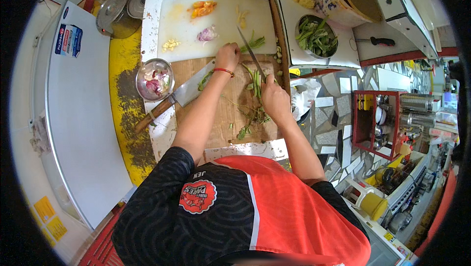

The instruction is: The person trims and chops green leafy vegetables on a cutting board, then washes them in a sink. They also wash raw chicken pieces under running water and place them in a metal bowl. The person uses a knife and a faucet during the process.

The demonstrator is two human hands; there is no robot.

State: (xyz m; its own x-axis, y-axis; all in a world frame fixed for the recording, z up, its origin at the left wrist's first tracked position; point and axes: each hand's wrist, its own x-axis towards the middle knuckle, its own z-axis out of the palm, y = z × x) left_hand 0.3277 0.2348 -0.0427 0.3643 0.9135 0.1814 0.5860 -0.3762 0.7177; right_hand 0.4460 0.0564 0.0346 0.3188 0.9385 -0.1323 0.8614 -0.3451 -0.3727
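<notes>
My right hand (274, 98) grips a kitchen knife (253, 52), its blade slanting up and left over the boards. My left hand (227, 58) has curled fingers at the lower edge of the white cutting board (224, 1), beside green stalks (254, 43); whether it holds any is hidden. On that board lie chopped tomato (202, 8), purple onion (208, 33), chopped garlic (170, 45) and pale yellow strips (241, 16). Below, a wooden board (206, 126) carries loose green stems (255, 82) and roots. A wooden-handled cleaver (187, 89) lies partly under my left forearm.
A metal bowl (154, 79) of onion and garlic pieces stands at the left. On the right are a bowl of leafy greens (317, 36), a large tub (342, 1) and a black-handled tool (382, 41). Lidded pots (114, 12) stand upper left; a plastic bag (304, 95) hangs beside the table.
</notes>
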